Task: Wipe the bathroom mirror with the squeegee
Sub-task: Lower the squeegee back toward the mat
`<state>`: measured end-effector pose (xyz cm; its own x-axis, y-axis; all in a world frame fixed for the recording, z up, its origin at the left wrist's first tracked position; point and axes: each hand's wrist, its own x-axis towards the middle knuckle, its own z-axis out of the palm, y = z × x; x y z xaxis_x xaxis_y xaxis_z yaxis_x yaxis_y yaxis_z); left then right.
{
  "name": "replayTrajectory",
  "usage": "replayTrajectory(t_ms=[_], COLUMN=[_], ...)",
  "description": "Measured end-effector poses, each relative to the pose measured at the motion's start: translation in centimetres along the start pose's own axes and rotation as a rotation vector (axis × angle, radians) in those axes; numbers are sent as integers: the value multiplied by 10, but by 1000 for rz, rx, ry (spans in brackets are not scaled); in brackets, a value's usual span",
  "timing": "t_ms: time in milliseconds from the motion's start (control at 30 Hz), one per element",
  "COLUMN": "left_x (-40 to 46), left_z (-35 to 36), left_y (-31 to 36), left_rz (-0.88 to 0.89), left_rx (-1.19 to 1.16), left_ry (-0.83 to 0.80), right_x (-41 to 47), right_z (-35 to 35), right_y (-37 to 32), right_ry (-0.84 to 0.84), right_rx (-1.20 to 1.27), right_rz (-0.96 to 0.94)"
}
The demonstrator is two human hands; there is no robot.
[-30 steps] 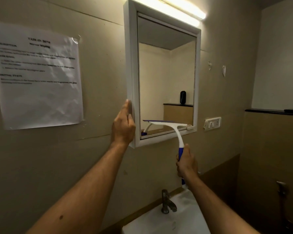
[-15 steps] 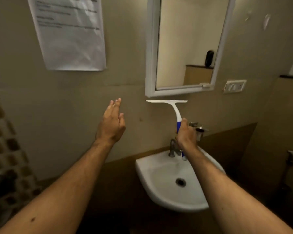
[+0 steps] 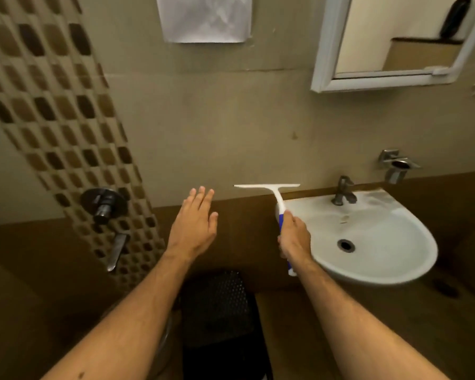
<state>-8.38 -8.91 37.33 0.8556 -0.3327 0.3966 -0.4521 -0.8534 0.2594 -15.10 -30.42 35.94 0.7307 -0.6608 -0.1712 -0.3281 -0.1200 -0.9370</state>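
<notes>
The white-framed mirror point(image 3: 395, 37) hangs on the beige wall at the top right, its upper part cut off by the frame edge. My right hand point(image 3: 294, 237) grips the blue handle of the white squeegee point(image 3: 272, 189), blade up and level, well below the mirror and just left of the sink. My left hand point(image 3: 194, 223) hovers open in front of the wall, fingers spread, holding nothing.
A white sink point(image 3: 368, 231) with a metal tap point(image 3: 343, 190) juts out at the right. A soap holder point(image 3: 396, 167) is above it. A wall valve point(image 3: 104, 204) sits on the patterned tiles at left. A black bin point(image 3: 217, 311) stands below. Paper point(image 3: 206, 17) hangs above.
The view has dropped down and to the left. My right hand lowered the squeegee off the mirror to sink height. My left hand let go of the mirror frame and came down open.
</notes>
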Motion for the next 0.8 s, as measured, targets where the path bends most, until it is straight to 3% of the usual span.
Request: replayTrajectory(t_ms=[167,333,800], left_x=[-36,-57,-106], left_z=[22,53,204], left_y=[-51,-109,-199], left_rz=[-127,-174,-244], left_rx=[30,6,4], left_ry=[-65,-157,-471], right_x=[-11,-12,28], right_z=[55,110,221], right_y=[45,91,235], right_ry=[-209,-300,-222], right_rx=[-36,-156,-323], right_rz=[90,151,98])
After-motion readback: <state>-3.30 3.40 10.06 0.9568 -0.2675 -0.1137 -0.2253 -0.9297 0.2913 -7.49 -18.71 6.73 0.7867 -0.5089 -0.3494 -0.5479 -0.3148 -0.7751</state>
